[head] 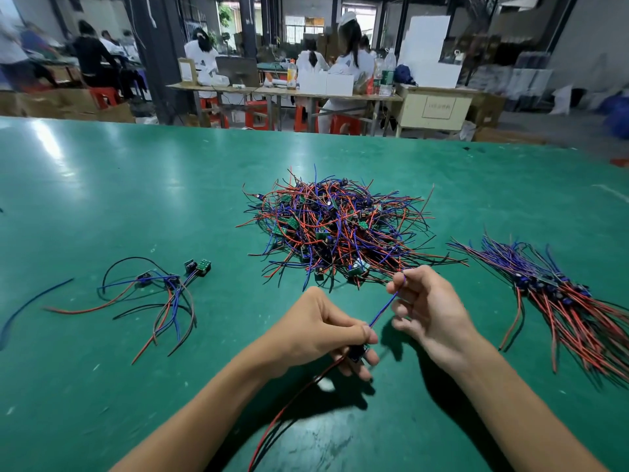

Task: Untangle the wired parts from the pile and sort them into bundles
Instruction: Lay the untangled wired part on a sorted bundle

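Note:
A tangled pile [335, 229] of small green boards with red, blue and black wires lies at the middle of the green table [136, 185]. My left hand [320, 333] grips one wired part [357, 352] just in front of the pile; its red and black wires trail down toward me. My right hand [425, 308] pinches the far end of that part's blue wire [384, 306], stretched between both hands. A sorted bundle [565, 301] lies on the right, wires aligned. A few loose wired parts [163, 287] lie on the left.
A single blue wire [30, 306] lies at the far left. Beyond the table's far edge, people sit at a long workbench [282, 92] with boxes, bottles and red stools.

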A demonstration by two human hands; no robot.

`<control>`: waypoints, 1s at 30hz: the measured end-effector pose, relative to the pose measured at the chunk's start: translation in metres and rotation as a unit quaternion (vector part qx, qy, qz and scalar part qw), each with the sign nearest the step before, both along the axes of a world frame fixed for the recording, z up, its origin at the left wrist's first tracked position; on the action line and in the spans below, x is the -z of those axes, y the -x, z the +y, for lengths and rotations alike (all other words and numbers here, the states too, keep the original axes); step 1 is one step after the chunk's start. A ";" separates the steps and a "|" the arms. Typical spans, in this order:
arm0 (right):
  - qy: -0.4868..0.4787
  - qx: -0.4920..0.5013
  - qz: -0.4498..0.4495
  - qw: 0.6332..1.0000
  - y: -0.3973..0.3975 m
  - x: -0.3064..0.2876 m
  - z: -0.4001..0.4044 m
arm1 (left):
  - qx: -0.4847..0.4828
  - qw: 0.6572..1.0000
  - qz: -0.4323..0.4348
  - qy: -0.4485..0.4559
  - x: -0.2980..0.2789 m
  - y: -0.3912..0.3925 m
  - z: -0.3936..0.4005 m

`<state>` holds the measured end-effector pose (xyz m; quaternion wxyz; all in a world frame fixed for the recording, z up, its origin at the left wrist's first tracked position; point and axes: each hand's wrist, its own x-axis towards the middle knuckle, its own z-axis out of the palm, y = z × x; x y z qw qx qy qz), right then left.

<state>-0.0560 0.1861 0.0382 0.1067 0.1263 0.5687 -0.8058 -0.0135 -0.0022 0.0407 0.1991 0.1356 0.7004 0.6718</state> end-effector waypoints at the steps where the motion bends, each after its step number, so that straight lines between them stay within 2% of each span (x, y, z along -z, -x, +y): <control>1: 0.031 -0.022 -0.026 0.999 0.001 -0.002 0.004 | 0.002 1.000 0.001 0.002 -0.001 0.001 -0.002; 4: 0.113 -0.039 -0.086 0.989 0.001 -0.005 0.011 | 0.011 1.000 -0.003 0.003 -0.002 0.003 -0.006; 6: 0.104 -0.045 -0.079 0.990 0.000 -0.005 0.011 | 0.015 1.000 -0.005 0.000 -0.001 0.003 -0.006; 9: -0.036 -0.071 0.029 0.996 0.001 -0.004 0.011 | -0.017 1.000 -0.012 -0.014 0.003 0.006 -0.007; 13: -0.181 -0.152 0.190 0.953 -0.006 -0.003 0.005 | -0.062 0.997 -0.020 -0.047 0.007 0.012 -0.008; 16: -0.234 -0.116 0.248 0.933 -0.011 0.002 0.000 | -0.041 0.996 -0.052 -0.066 0.009 0.014 -0.009; 19: -0.178 -0.043 0.208 0.961 -0.008 0.001 0.003 | -0.002 0.996 -0.054 -0.076 0.012 0.016 -0.013; 24: -0.110 0.033 0.170 0.979 -0.003 -0.003 0.008 | -0.056 0.995 -0.022 -0.073 0.013 0.018 -0.013; 30: -0.029 0.035 0.158 0.986 -0.001 -0.001 0.003 | -0.125 0.991 0.041 -0.023 0.014 0.022 -0.014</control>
